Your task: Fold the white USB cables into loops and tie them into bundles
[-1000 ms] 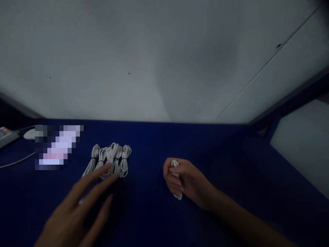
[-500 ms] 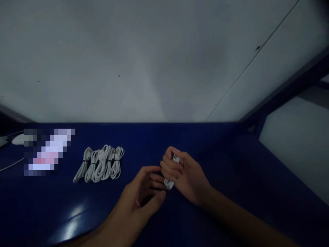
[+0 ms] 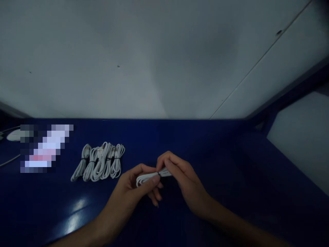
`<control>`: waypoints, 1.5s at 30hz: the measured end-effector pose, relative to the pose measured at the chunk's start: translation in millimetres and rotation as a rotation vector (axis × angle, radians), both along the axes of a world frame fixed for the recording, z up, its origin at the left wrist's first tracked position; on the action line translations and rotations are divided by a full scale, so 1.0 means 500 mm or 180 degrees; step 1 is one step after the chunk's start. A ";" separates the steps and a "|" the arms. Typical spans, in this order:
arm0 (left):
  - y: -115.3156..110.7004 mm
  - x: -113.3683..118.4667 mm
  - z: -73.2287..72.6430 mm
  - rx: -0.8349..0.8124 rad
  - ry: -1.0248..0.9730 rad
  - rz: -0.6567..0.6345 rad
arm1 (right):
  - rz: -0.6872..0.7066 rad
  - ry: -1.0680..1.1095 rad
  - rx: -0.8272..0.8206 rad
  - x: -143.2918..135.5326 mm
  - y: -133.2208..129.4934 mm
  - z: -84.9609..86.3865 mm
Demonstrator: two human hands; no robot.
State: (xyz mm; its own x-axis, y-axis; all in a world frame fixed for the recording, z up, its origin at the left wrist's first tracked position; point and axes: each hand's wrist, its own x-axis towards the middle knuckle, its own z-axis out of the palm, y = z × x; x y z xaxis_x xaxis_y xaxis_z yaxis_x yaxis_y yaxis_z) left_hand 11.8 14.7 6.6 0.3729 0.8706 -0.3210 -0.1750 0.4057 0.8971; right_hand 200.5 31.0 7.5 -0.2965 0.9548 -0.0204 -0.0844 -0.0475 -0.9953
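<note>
A coiled white cable (image 3: 147,177) lies nearly level between my two hands, with a black tie around its middle. My left hand (image 3: 133,187) grips its left part, thumb on top close to the tie and fingers behind and below. The fingers and thumb of my right hand (image 3: 183,176) pinch its right end, which they partly cover. Left of my hands, several bundled white cables (image 3: 102,163) lie side by side on the blue table (image 3: 144,140), each bound with a black tie. USB plugs show at the upper ends of some.
A blurred-out bright object (image 3: 48,147), perhaps a phone, lies at the far left. Beside it are a white rounded object (image 3: 14,135) and a white cord (image 3: 10,160). A grey wall panel (image 3: 128,68) rises behind the table, and a blue frame (image 3: 288,96) stands at the right.
The cable has turned from steep to nearly level and moved left. My left hand has closed on it; my right hand has gone from a wrapped fist to a pinch at its right end.
</note>
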 end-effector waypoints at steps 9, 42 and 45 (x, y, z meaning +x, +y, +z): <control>-0.006 0.003 0.006 0.0156 0.0068 0.0052 | -0.0348 -0.0894 0.0181 -0.001 -0.015 -0.002; -0.025 -0.010 0.012 0.1392 0.1449 0.0360 | -0.0158 -0.0821 0.0245 0.002 -0.024 -0.001; -0.026 -0.010 0.007 0.1631 0.1655 0.0500 | -0.0172 -0.0761 0.0105 0.000 -0.023 -0.002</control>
